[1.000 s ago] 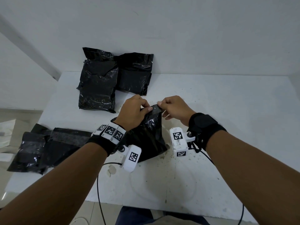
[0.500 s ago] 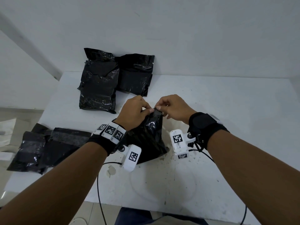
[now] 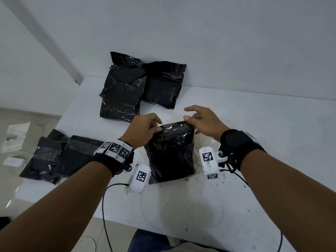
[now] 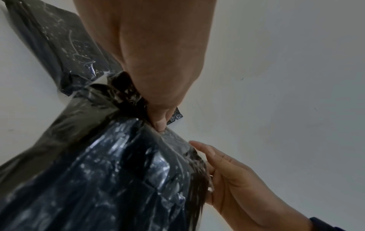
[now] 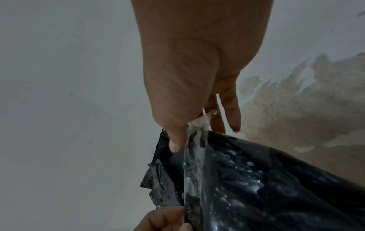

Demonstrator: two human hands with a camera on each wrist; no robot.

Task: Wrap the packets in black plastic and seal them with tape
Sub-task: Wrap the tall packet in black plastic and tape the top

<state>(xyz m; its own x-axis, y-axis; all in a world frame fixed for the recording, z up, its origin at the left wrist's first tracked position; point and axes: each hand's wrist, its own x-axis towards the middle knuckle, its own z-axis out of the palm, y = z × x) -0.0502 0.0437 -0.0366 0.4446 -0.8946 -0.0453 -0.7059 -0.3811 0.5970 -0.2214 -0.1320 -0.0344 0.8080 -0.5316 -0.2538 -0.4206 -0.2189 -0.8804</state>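
- the packet, wrapped in glossy, crinkled black plastic, stands tilted on the white table between the two wrists, its top edge pulled into a ridge.
- a strip of clear tape runs along that top edge, shiny and wrinkled over the black film.
- the left hand has its fingers curled and pinches the left corner of the top edge, thumb pressed down on the fold.
- the right hand pinches the crumpled end of the tape at the right corner between thumb and a finger; its other fingers are spread and loose above the packet.
- two wrapped black bundles lie side by side at the far edge of the table against the wall.
- more black wrapped bundles lie at the near left edge.
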